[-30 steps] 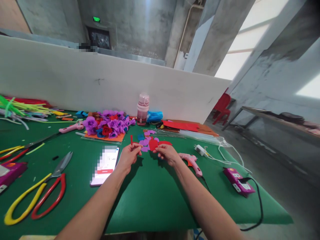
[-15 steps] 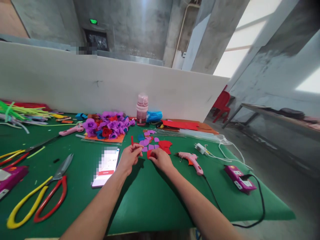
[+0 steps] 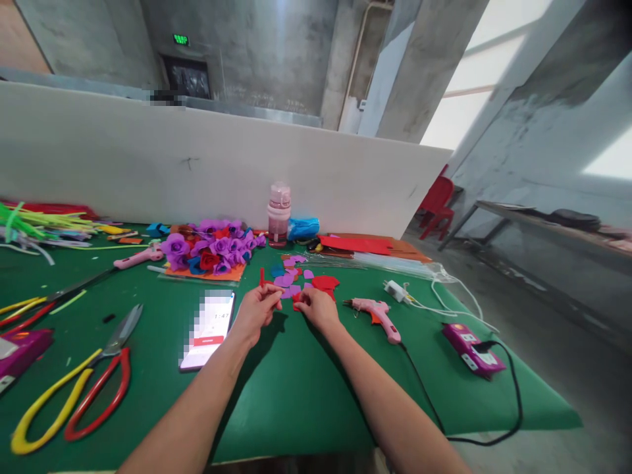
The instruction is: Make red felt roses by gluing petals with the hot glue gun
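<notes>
My left hand (image 3: 257, 311) is closed in a pinch on a narrow red strip (image 3: 261, 276), whose end sticks up above the fingers. To its right, my right hand (image 3: 318, 307) has its fingers curled down onto a red cut piece (image 3: 296, 300), mostly covered by the fingertips. Purple cut pieces (image 3: 287, 280) lie scattered just beyond both hands. More red pieces (image 3: 326, 284) are loosely heaped behind my right hand. A pink glue gun (image 3: 378, 316) lies on its side to the right of that hand.
A lit phone (image 3: 210, 336) and large scissors (image 3: 106, 368) lie to the left. Purple and red flowers (image 3: 212, 247), a pink bottle (image 3: 279, 217) and a blue bundle (image 3: 303, 228) stand farther back. A purple power box (image 3: 473, 349) with a black cord sits at right.
My right hand has shifted very slightly, its fingers drawing in on the red piece. My left hand keeps the red strip in nearly the same place.
</notes>
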Demonstrator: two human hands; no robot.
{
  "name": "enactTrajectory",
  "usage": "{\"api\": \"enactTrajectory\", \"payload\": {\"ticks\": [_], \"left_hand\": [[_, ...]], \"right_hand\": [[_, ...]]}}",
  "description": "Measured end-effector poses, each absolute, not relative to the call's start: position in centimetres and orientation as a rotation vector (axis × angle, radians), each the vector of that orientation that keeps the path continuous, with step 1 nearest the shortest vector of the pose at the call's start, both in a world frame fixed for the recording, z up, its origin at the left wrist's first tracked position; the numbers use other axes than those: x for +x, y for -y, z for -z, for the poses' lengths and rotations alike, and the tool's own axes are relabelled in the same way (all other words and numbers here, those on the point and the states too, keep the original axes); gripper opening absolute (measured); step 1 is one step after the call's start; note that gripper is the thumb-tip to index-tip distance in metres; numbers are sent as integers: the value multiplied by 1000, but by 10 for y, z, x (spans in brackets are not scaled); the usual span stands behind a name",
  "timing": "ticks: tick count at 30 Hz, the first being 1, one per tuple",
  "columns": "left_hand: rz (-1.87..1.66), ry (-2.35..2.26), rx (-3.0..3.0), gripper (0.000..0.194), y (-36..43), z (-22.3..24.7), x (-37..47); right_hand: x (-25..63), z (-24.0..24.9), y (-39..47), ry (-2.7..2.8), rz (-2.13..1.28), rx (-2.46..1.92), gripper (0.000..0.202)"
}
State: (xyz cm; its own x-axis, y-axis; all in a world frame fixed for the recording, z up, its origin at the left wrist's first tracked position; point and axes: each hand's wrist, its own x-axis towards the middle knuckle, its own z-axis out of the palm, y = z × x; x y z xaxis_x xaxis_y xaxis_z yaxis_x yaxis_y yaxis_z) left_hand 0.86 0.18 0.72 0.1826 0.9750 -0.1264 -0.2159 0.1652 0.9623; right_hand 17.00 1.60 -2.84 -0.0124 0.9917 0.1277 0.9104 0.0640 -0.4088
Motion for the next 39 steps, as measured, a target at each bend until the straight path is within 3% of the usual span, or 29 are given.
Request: {"api": "enactTrajectory", "payload": {"ticks": [13, 26, 32, 39], "left_hand": [[-1022, -999, 1044, 25, -3, -3, 10], [-961, -976, 1023, 24, -2, -4, 10], [-945, -973, 1021, 25, -2, -2, 11], [-944, -987, 1017, 24, 1, -6, 12]], "right_hand": [[174, 18, -10, 2124, -96, -1870, 19], [185, 32, -15, 1983, -183, -1738, 13], [183, 35, -12, 2015, -519, -1656, 7], [180, 30, -7, 2054, -426, -1762, 4]]}}
